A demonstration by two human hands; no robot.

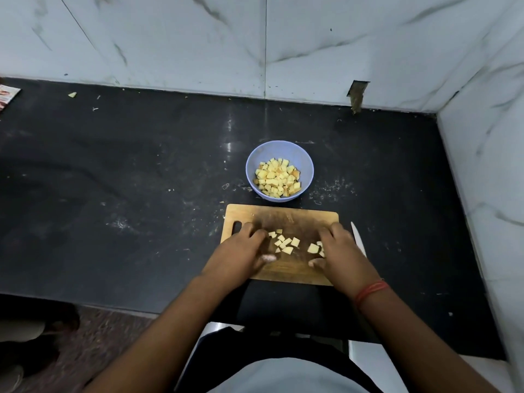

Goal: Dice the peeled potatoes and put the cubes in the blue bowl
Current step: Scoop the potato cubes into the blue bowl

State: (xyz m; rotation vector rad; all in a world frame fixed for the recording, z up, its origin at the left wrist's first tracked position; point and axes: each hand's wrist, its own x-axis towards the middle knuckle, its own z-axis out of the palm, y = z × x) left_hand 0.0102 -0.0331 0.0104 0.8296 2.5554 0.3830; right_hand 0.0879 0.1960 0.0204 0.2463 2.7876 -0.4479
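Both hands, left (243, 251) and right (337, 251), cupped around loose cubes (286, 242) on board (283, 217), fingers curled, gripping nothing yet. Bowl (279, 148) just beyond, part-filled. Risk: cubes slipping through gaps onto bench (141, 180); knife (357, 239) beside right hand.

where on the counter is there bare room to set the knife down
Bare black counter stretches left of the blue bowl and cutting board. A narrower strip lies right of the knife. The board is crowded with cubes and both hands.
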